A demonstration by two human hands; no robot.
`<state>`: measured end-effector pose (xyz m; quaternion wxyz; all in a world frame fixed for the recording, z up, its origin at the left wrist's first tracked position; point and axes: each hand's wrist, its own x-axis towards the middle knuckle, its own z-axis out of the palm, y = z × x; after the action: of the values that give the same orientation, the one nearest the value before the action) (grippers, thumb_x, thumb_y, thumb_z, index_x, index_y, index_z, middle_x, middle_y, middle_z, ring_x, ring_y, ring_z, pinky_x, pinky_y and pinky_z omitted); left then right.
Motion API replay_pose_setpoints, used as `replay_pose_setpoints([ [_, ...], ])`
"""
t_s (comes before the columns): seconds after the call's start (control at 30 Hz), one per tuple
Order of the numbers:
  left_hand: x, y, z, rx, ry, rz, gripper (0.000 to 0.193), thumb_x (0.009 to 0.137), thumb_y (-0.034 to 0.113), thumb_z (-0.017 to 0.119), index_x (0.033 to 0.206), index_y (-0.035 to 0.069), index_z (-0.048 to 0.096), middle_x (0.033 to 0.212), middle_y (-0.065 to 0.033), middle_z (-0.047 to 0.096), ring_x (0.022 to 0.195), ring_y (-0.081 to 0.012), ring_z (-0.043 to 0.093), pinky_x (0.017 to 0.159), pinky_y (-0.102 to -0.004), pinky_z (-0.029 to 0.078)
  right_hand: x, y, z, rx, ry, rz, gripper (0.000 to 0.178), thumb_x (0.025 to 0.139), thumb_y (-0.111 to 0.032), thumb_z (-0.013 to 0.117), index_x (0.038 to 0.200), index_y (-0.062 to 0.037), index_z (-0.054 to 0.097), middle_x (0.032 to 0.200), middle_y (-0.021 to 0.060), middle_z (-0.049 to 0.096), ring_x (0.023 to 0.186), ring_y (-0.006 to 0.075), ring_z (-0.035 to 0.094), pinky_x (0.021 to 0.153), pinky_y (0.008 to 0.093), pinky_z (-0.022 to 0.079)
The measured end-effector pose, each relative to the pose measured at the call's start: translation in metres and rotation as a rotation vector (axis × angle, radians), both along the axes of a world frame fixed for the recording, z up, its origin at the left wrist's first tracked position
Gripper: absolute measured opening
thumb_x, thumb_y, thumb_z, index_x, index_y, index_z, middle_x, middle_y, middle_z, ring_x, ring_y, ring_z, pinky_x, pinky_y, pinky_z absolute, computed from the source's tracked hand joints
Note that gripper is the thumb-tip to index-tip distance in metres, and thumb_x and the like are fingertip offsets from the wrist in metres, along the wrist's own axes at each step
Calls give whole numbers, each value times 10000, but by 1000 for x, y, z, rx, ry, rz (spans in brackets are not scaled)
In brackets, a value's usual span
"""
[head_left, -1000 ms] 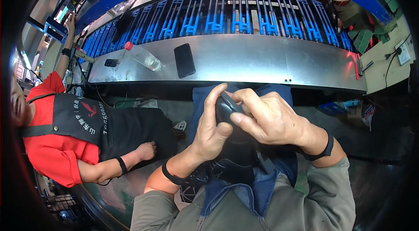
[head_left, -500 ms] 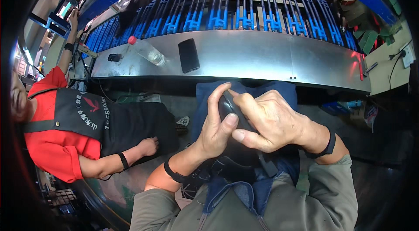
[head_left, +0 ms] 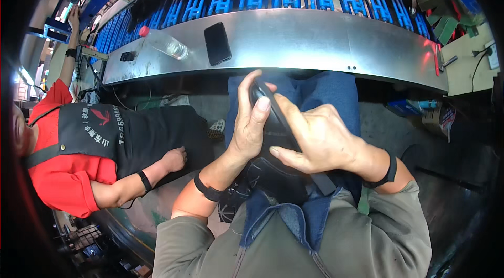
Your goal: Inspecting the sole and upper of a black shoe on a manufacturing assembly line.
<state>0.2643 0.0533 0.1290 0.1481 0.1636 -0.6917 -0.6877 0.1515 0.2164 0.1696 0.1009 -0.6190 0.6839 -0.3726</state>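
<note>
At the upper left of the frame, a clear plastic bottle with a red cap (head_left: 167, 43) and a flat, black, rectangular phone (head_left: 217, 43) rest on the long grey metal counter (head_left: 278, 36), set there, I'd guess, to be out of the way. In the middle of the frame, the fingers of my left hand (head_left: 248, 131) curl partly round the upper end of a long black shoe-like item (head_left: 275, 136), thumb over the side facing me, probably to brace it. Its narrower end points up and slightly left; its long axis slants down to the lower right, along its flat dark sole (head_left: 322, 183). Just right of centre, the fingers of my right hand (head_left: 331, 139) are bent round that edge, thumb spread apart on the item, seemingly steadying it; how firmly, I cannot tell.
</note>
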Motion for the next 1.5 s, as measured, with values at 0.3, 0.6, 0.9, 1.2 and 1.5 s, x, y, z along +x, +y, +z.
replay_pose_setpoints([
  [0.3,3,-9,-54,738,-25,3,812,996,613,567,1537,42,366,1391,-189,568,1311,-296,562,1093,-426,482,49,45,-27,145,-47,-221,709,784,-67,765,1394,136,468,1164,228,569,952,360,600,836,423,519],
  [0.6,-31,7,-57,641,-251,53,509,1042,503,557,1324,80,580,1169,-103,682,986,-190,697,860,-333,589,32,59,-44,-171,216,-46,668,793,-121,655,1451,-177,556,1514,220,462,1397,424,451,1126,544,401],
  [0.9,13,-12,-25,-537,-135,-156,578,1066,485,499,1334,-16,606,1118,-148,650,971,-203,663,834,-338,541,-14,19,-33,-400,-405,-288,950,782,-175,842,1572,-57,328,1497,209,470,1341,353,512,1143,452,394],
  [1.2,-30,38,-44,-37,29,-223,492,851,147,819,1246,-22,580,1226,-102,595,1139,-215,591,1014,-356,462,-69,14,-138,184,-782,-313,770,890,-276,789,1514,-29,410,1474,224,524,1387,336,506,1156,429,409],
  [1.5,-39,26,-42,-539,69,-91,535,808,178,859,1255,-29,650,1091,-187,680,942,-320,673,793,-391,546,-59,31,-120,-149,-873,-464,513,974,-236,699,1394,23,557,1379,185,528,1195,284,593,995,375,507],
])
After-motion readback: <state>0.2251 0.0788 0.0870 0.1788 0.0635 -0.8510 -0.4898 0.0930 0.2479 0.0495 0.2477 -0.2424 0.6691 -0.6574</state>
